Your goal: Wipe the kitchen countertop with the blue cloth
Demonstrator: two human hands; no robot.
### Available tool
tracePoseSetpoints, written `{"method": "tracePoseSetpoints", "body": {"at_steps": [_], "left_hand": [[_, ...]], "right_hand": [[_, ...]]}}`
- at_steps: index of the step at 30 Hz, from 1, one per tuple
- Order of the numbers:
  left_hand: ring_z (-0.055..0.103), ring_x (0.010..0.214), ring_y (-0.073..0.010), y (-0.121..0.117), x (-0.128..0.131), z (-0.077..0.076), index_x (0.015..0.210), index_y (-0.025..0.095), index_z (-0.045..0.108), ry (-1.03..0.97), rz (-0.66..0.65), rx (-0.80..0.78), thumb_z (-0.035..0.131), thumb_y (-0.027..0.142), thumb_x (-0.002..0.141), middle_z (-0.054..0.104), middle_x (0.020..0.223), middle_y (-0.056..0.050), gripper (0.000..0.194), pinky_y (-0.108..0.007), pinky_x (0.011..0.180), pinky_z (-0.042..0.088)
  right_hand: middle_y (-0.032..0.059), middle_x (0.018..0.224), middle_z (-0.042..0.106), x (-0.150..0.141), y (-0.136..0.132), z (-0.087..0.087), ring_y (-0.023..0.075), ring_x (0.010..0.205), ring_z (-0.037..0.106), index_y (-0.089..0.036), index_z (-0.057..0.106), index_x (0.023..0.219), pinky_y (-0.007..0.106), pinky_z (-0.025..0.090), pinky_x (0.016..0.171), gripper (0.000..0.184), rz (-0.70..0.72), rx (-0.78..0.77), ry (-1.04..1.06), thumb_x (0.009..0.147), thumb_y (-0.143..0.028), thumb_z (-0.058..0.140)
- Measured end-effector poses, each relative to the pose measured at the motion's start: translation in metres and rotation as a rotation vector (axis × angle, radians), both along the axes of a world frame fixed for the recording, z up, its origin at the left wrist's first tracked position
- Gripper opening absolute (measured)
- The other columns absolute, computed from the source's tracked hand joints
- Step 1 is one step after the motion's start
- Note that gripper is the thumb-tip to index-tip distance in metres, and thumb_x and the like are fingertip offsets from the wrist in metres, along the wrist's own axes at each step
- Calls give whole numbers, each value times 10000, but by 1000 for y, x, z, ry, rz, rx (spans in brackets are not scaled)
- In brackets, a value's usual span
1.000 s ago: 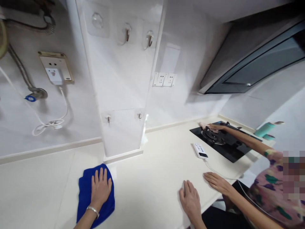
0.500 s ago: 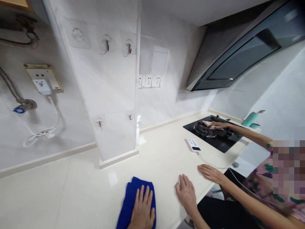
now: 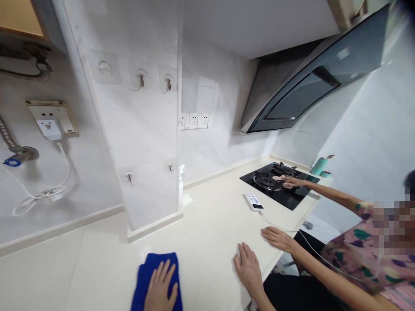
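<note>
My left hand lies flat with fingers spread on a blue cloth, pressing it on the white countertop near the front edge. My right hand rests flat, palm down, on the bare counter further right. Just beyond it lies another person's hand, also flat on the counter. That person's other hand holds a pale cloth on the black gas hob.
A white power bank with a cable lies beside the hob. A white tiled pillar with hooks juts onto the counter. A teal bottle stands by the far wall under the range hood. Wall sockets and a charger cable hang left.
My left hand slid the blue cloth right from near the pillar toward the front edge, then back a little to the left. My right hand stayed put. The other person's hand moved across the hob.
</note>
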State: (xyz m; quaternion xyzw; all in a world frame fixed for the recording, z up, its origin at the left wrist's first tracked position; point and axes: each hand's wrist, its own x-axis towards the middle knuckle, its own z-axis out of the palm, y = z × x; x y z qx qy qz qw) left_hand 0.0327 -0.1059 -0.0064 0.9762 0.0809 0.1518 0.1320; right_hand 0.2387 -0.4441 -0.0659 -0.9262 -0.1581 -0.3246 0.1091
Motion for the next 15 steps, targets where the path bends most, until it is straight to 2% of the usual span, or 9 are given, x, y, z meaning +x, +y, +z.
{"method": "tracePoseSetpoints", "body": {"at_steps": [4, 8, 13, 15], "left_hand": [[364, 1445, -269, 62, -16, -5, 1403, 252, 493, -19, 300, 20, 317, 461, 920, 464, 1515, -33, 555, -540, 1199, 366], [365, 1443, -303, 104, -25, -5, 1411, 183, 483, -82, 512, 36, 263, 493, 911, 467, 1513, -94, 628, -561, 1197, 339], [444, 1389, -286, 143, -24, -5, 1328, 137, 577, -102, 504, 80, 212, 310, 871, 592, 1390, -133, 610, -536, 1214, 314], [489, 1347, -295, 154, -20, 1, 1365, 161, 543, -80, 492, 66, 251, 295, 863, 632, 1338, -134, 596, -552, 1208, 322]], "right_hand": [[207, 1367, 573, 2, 0, 0, 302, 1319, 491, -83, 551, 1302, 491, 432, 1079, 484, -2, 5, -2, 950, -357, 364], [207, 1374, 567, 1, -1, -2, 312, 1316, 495, -91, 546, 1309, 504, 438, 1073, 492, 8, 25, -1, 945, -368, 365], [206, 1366, 570, 1, -5, -6, 330, 1302, 506, -94, 536, 1313, 516, 449, 1063, 528, 27, 19, -4, 939, -416, 348], [206, 1365, 572, 2, -7, -8, 334, 1297, 513, -96, 532, 1317, 520, 454, 1058, 542, 40, 19, 1, 937, -430, 339]]}}
